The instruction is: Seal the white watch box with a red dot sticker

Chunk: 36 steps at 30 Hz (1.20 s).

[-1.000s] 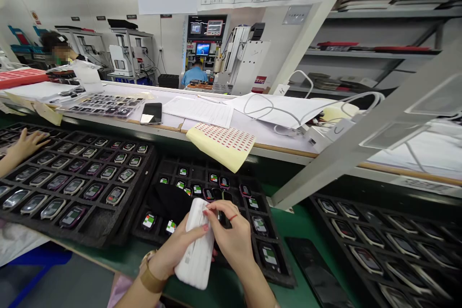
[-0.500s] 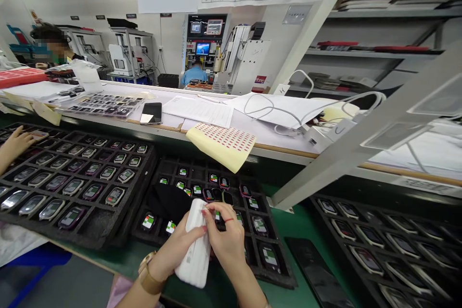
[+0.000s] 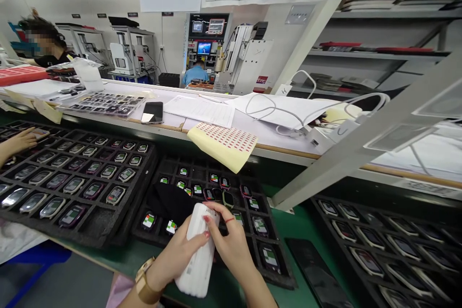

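My left hand [image 3: 177, 256] is wrapped round a white oblong object [image 3: 198, 267], its thumb lying across the top face. My right hand [image 3: 229, 236] touches the upper right end of the same object with thumb and fingers; whether anything small is pinched there is hidden. The white object is tilted, its lower end toward me, over the front of a black foam tray [image 3: 285, 276] that holds several watches with lit green and white screens. A black cloth [image 3: 169, 202] lies on this tray, just left of the white object's top.
More foam trays of watches lie left [image 3: 97, 224] and right [image 3: 341, 245]. A dark flat panel [image 3: 319, 269] rests beside the middle tray. A slanted metal post [image 3: 332, 154] rises at right. Another person's hand [image 3: 19, 143] reaches in at far left. The shelf holds a phone [image 3: 152, 112], papers and cables.
The white object and both my hands have shifted slightly down. My right hand's fingers now lie flatter over its upper end. The person at far left has moved a little.
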Each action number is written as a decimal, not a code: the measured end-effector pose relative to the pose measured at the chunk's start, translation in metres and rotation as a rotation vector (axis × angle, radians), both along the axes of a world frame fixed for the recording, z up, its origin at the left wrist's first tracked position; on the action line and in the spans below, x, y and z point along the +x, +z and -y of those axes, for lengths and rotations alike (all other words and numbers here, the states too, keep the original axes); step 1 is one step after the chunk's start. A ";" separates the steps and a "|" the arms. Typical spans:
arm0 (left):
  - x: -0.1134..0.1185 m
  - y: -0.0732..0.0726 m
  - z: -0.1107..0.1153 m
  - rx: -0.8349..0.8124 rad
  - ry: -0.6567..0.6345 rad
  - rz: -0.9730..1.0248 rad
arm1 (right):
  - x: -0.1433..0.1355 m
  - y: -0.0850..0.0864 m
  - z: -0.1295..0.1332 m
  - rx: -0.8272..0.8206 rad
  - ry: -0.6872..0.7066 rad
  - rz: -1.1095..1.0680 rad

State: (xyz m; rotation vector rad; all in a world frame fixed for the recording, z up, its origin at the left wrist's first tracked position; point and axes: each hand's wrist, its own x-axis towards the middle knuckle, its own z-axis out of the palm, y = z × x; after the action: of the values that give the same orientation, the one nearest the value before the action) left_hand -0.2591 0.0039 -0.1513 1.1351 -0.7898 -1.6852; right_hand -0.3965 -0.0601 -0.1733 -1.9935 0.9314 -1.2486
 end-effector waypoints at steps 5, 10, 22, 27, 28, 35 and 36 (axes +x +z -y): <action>0.000 -0.001 -0.002 0.015 0.006 0.013 | -0.004 -0.003 0.002 0.203 0.084 -0.020; 0.002 -0.006 -0.004 0.044 -0.025 0.012 | -0.006 0.003 0.005 0.336 0.181 0.014; 0.003 -0.010 -0.003 0.085 -0.080 -0.065 | -0.005 -0.008 0.008 0.990 0.324 0.485; -0.002 0.003 0.007 0.082 0.076 -0.075 | -0.010 -0.017 -0.018 0.807 0.288 0.521; -0.004 0.006 0.011 0.053 0.132 -0.038 | -0.011 -0.017 -0.025 0.726 0.311 0.449; -0.031 0.025 0.033 -0.145 0.047 0.232 | -0.017 -0.010 -0.048 0.338 0.155 0.079; -0.033 0.028 0.035 -0.171 0.003 0.245 | -0.020 -0.008 -0.047 0.345 0.138 0.114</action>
State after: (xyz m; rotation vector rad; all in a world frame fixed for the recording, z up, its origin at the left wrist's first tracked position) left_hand -0.2924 -0.0315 -0.1232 1.2342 -1.0638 -1.4615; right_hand -0.4166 -0.0133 -0.1812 -1.6693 0.8711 -1.0341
